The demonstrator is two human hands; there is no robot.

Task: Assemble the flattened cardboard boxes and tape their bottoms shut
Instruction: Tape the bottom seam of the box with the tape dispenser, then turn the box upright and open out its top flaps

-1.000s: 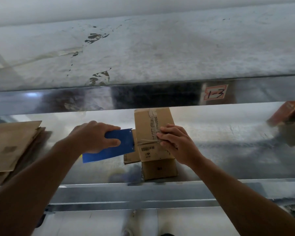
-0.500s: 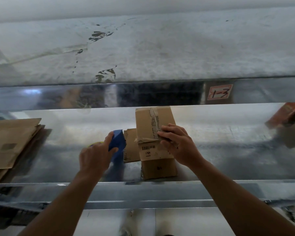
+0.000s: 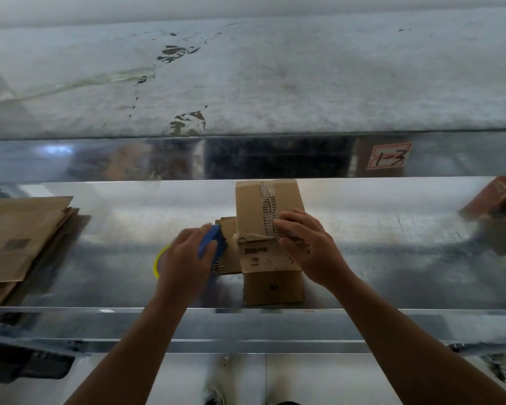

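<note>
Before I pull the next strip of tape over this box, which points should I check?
1. The right hand presses the box steady: ok.
2. The left hand grips the blue tape dispenser: ok.
3. The tape covers the top seam: ok.
4. The tape end at the near edge lies flat: not ok, it looks wrinkled.
5. Amount left on the yellow roll: cannot tell, mostly hidden.
6. The flattened boxes lie apart at the left: ok.

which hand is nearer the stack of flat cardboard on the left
Left. The left hand, gripping a blue tool, sits right of the flat cardboard stack; the right hand rests on the box, farther right.
</note>
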